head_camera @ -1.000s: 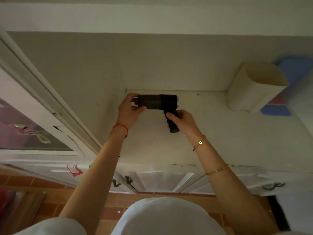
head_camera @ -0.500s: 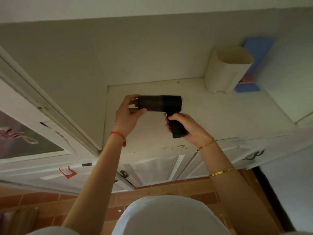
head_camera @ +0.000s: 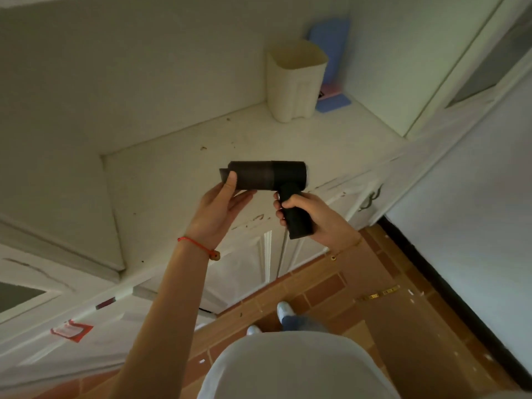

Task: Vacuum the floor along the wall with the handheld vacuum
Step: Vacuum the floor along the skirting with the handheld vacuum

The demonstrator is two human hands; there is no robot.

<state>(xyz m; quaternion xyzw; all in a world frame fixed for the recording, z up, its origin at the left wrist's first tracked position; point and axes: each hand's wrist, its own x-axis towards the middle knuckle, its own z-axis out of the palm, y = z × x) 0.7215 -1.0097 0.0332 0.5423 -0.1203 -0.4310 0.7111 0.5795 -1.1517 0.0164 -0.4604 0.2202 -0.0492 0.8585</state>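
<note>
Shelf (head_camera: 178,180) — cream bin (head_camera: 293,82), crumbs.

Vacuum (head_camera: 269,175) above counter (head_camera: 161,182); bin (head_camera: 293,82) behind in the corner
</note>
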